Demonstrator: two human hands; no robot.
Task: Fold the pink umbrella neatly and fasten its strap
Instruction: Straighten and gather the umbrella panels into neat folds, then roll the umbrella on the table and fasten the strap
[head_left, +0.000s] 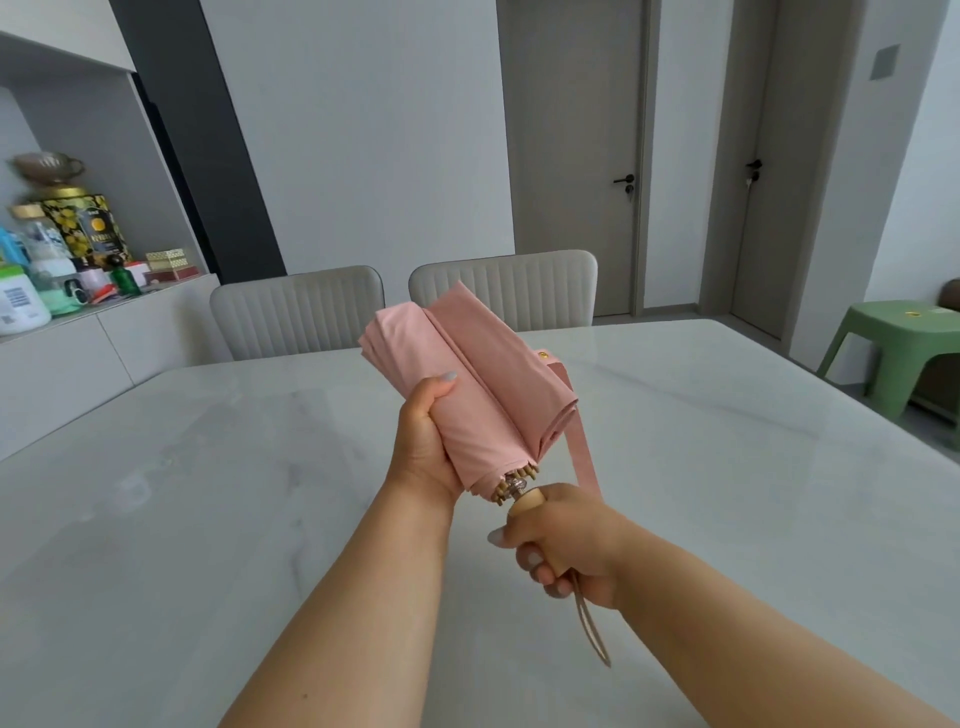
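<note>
Pink fabric of the collapsed folding umbrella (467, 384) was gathered into flat pleats and wrapped partly round the shaft, held in the air above the white marble-patterned table (208, 493), with its top end tilted away from the wearer toward the far side. The left hand (423, 441) gripped the lower part of the canopy bundle, fingers curled behind the fabric and the thumb laid across the front. The right hand (563, 543) was closed round the pale wooden handle (527, 506), fingers wrapped across it; only the handle's upper end showed above the fist. A beige cord loop (592, 629) hung down from the bottom of that hand. Wooden rib tips (514, 480) ringed the shaft where the canopy met the handle.

The long pink fastening strap (582, 452) was unfastened: it hung loose from the right side of the bundle and passed down behind the right hand. A small gold snap (543, 355) sat on the canopy's right edge, near where the strap began.

Beyond the table stood two pale grey ribbed chairs (298, 312), pushed against its far edge. A green plastic stool (893, 353) stood on the floor to the right. At left, a white sideboard (78, 353) carried assorted bottles, jars and a black-and-yellow tin (85, 226). Two grey doors (571, 156) were shut in the back wall.
</note>
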